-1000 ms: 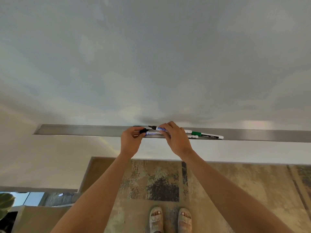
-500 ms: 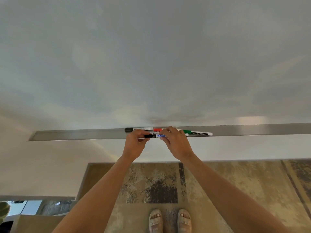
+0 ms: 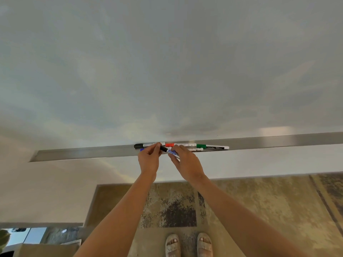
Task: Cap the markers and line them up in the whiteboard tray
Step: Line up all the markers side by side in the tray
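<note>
A metal whiteboard tray (image 3: 83,153) runs across the wall below the board. In it lie a black-capped marker (image 3: 141,145), a red-capped marker (image 3: 181,144) and a green-capped marker (image 3: 213,147), roughly end to end. Another white marker (image 3: 195,149) lies in front of them, partly hidden. My right hand (image 3: 187,164) grips a white marker with blue lettering (image 3: 171,152), tilted, black end up-left. My left hand (image 3: 149,159) pinches that black end (image 3: 163,148). A bit of blue (image 3: 142,150) shows behind my left hand.
The whiteboard (image 3: 167,71) fills the upper view. Below are a patterned rug (image 3: 259,201) and my sandalled feet (image 3: 189,243). A box or ledge (image 3: 46,249) sits at the lower left. The tray stretches far to both sides of the markers.
The held marker has tilted, its black end now raised toward the tray's back. My left fingers have closed onto that black end. The view has shifted slightly.
</note>
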